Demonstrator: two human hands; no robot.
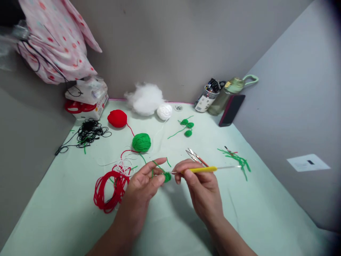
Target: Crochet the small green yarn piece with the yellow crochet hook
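My left hand [144,186] pinches a small green crocheted piece [167,176] between thumb and fingers, with green yarn running over the index finger back to the green yarn ball [141,142]. My right hand [198,186] grips a yellow-handled crochet hook [204,169], its metal tip pointing left into the green piece. Both hands are held just above the pale green table [66,213], near its middle.
Red loose yarn [109,190] lies left of my hands, small scissors [196,157] just behind them. Farther back are a red ball [117,118], white ball [164,111], stuffing [145,99], green crocheted bits [187,127], green scraps [236,160], black cord [89,132], pen cup [206,96], bottle [229,91], phone [231,110].
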